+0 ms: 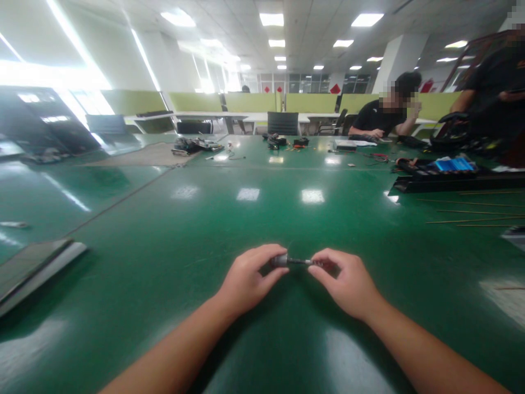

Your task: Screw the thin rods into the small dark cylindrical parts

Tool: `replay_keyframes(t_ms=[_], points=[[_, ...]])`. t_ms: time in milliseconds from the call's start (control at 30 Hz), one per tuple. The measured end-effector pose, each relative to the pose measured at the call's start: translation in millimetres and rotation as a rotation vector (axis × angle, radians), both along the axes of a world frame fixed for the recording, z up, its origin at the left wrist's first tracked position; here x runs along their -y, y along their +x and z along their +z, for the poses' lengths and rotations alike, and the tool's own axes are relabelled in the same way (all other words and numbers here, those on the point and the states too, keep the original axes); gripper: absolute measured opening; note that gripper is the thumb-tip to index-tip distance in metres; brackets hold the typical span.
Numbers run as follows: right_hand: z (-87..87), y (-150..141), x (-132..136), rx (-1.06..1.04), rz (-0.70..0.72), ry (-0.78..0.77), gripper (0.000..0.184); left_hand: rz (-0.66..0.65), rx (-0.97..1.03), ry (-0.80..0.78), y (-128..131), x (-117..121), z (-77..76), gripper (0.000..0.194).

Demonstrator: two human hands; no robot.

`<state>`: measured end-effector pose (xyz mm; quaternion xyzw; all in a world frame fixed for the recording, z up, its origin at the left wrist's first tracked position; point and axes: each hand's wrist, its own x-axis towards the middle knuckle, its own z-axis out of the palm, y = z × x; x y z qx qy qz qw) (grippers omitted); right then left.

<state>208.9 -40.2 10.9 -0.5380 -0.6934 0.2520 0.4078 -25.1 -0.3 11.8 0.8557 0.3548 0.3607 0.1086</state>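
Just above the green tabletop (pixel 197 306), my left hand (pixel 251 276) pinches a small grey metal cylinder (pixel 281 260) between thumb and fingers. A thin dark rod (pixel 298 261) runs from the cylinder toward the right. At the rod's other end, my right hand (pixel 350 282) is closed on a small metallic end piece (pixel 319 263), largely covered by the fingers. Both hands face each other with the rod level between them. What exactly the end piece is cannot be made out.
At right lie thin rods (pixel 476 212) and a long black channel (pixel 455 181) by a blue object (pixel 453 164). A flat panel (pixel 33 268) lies at left. Electronic parts (pixel 194 145) sit farther back. One person (pixel 375 117) sits across the table; another stands at right.
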Motion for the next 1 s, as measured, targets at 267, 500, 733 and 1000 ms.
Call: replay_keyframes(t_ms=[267,500,733,1000], points=[[-0.2,-0.8,-0.1,-0.002,-0.002,0.001,0.010,-0.003,0.000,-0.010,-1.5,-0.2,-1.1,0.030],[-2.0,0.1,-1.1,-0.001,-0.009,0.003,0.010,-0.006,0.003,-0.011,-2.3,-1.2,-2.2,0.031],[-1.2,0.6,-0.3,-0.003,0.000,0.009,0.009,-0.004,0.003,-0.016,-1.8,-0.7,-0.7,0.030],[1.7,-0.3,0.1,0.002,-0.007,0.012,0.009,-0.001,-0.001,-0.022,-2.5,-1.2,-1.0,0.031]])
